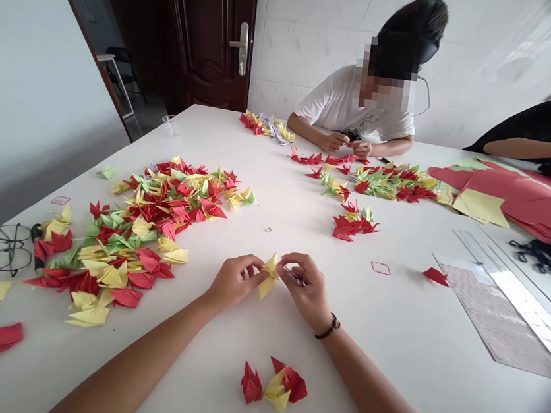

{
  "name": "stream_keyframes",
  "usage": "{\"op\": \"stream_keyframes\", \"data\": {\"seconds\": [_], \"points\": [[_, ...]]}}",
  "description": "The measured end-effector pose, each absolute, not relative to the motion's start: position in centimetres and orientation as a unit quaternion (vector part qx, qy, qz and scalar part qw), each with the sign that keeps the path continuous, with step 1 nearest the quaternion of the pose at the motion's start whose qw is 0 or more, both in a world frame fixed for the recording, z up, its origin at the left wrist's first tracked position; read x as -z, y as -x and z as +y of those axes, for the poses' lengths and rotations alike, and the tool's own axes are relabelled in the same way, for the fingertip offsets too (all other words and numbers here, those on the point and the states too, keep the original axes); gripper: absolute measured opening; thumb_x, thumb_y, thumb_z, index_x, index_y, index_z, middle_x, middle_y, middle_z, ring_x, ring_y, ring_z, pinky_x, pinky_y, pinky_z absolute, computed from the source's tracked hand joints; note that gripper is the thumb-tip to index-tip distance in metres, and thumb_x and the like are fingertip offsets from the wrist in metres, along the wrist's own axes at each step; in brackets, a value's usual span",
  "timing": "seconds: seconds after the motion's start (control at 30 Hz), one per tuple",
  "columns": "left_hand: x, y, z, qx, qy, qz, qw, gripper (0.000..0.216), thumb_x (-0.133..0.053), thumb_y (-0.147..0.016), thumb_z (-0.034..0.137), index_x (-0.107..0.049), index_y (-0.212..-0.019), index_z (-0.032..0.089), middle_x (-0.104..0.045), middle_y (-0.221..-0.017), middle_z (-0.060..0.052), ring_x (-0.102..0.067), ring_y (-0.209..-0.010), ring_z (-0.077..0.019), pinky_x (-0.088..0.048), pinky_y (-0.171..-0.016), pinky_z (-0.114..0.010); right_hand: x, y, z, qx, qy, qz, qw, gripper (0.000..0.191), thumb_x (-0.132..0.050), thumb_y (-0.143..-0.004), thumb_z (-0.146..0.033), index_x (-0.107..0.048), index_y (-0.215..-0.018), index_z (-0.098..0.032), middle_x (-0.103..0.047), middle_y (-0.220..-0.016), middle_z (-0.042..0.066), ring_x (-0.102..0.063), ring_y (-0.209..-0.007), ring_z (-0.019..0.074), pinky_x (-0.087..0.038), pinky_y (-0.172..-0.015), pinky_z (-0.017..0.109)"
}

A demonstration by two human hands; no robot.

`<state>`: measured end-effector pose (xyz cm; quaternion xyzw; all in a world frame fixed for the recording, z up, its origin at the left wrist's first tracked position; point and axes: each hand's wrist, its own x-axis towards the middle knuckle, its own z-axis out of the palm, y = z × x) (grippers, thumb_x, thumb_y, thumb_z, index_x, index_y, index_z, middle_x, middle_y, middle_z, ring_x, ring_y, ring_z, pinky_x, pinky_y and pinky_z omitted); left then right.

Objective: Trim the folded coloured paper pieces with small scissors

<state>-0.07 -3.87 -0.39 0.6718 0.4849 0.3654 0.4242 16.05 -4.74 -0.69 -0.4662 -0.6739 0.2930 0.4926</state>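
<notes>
Here, L hand point(233, 280) & R hand point(306, 288) are pinching a yellow origami piece point(268, 275), fingers closed on it; pressing creases evenly seems wise.

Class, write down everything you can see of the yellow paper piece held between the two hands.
The yellow paper piece is thin, matte folded paper with sharp creases, one point up and a longer point down. It is held upright over the white table, pinched on its sides by fingertips of the left hand and right hand.

Paper heap point(154, 219), glasses point(9, 250) and ruler point(527, 307) lie on table point(412, 355).
</notes>
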Motion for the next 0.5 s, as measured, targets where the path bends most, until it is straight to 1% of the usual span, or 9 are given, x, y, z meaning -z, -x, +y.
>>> {"op": "stream_keyframes", "data": {"seconds": [0.07,0.13,0.27,0.33,0.37,0.43,0.5], "points": [[0.31,0.10,-3.86,-0.373,-0.664,0.484,0.430,0.020,-0.055,-0.072,0.038,-0.058,-0.076,0.019,-0.058,-0.070,0.001,-0.046,-0.056,-0.0091,-0.037,-0.049,-0.019,0.53,-16.08,-4.62,-0.314,0.470,-0.669,0.482,0.014,-0.056,-0.074,-0.026,-0.051,-0.085,-0.020,-0.058,-0.075,0.000,-0.030,-0.041,0.0044,-0.029,-0.040,0.021],[0.25,0.14,-3.85,-0.376,-0.663,0.478,0.436,0.021,-0.053,-0.073,0.038,-0.058,-0.076,0.018,-0.059,-0.071,0.000,-0.049,-0.059,-0.0099,-0.037,-0.050,-0.020,0.45,-16.08,-4.51,-0.316,0.475,-0.684,0.455,0.013,-0.058,-0.073,-0.027,-0.055,-0.082,-0.019,-0.058,-0.072,0.001,-0.032,-0.042,0.0049,-0.030,-0.041,0.021],[0.17,0.23,-3.85,-0.374,-0.671,0.470,0.435,0.023,-0.051,-0.074,0.039,-0.059,-0.073,0.017,-0.059,-0.068,0.000,-0.051,-0.061,-0.0110,-0.037,-0.051,-0.020,0.56,-16.05,-4.38,-0.298,0.456,-0.722,0.426,0.008,-0.056,-0.074,-0.025,-0.057,-0.073,-0.017,-0.058,-0.074,0.004,-0.046,-0.056,0.0102,-0.036,-0.049,0.023],[0.16,0.29,-3.83,-0.380,-0.665,0.467,0.442,0.025,-0.049,-0.076,0.040,-0.059,-0.074,0.017,-0.060,-0.069,-0.001,-0.052,-0.061,-0.0113,-0.039,-0.053,-0.021,0.62,-16.07,-4.37,-0.301,0.457,-0.720,0.427,0.008,-0.055,-0.075,-0.024,-0.057,-0.072,-0.017,-0.058,-0.075,0.005,-0.046,-0.056,0.0106,-0.036,-0.050,0.023],[0.16,0.32,-3.82,-0.387,-0.656,0.464,0.453,0.025,-0.048,-0.077,0.039,-0.059,-0.077,0.017,-0.060,-0.073,-0.001,-0.053,-0.062,-0.0113,-0.040,-0.055,-0.022,0.63,-16.09,-4.37,-0.306,0.464,-0.713,0.427,0.009,-0.054,-0.075,-0.025,-0.057,-0.072,-0.017,-0.058,-0.076,0.005,-0.043,-0.054,0.0096,-0.035,-0.048,0.023],[0.19,0.38,-3.78,-0.399,-0.636,0.454,0.480,0.025,-0.048,-0.077,0.037,-0.057,-0.091,0.018,-0.061,-0.083,-0.003,-0.055,-0.065,-0.0115,-0.042,-0.058,-0.023,0.56,-16.13,-4.36,-0.317,0.480,-0.694,0.433,0.010,-0.054,-0.075,-0.026,-0.056,-0.071,-0.017,-0.058,-0.077,0.004,-0.038,-0.049,0.0077,-0.033,-0.045,0.023],[0.22,0.41,-3.76,-0.399,-0.627,0.444,0.501,0.032,-0.051,-0.075,0.032,-0.051,-0.105,0.020,-0.061,-0.093,-0.005,-0.055,-0.068,-0.0113,-0.043,-0.059,-0.023,0.42,-16.15,-4.34,-0.326,0.486,-0.678,0.444,0.013,-0.053,-0.076,-0.028,-0.056,-0.069,-0.017,-0.057,-0.081,0.005,-0.038,-0.048,0.0070,-0.033,-0.045,0.023]]}}
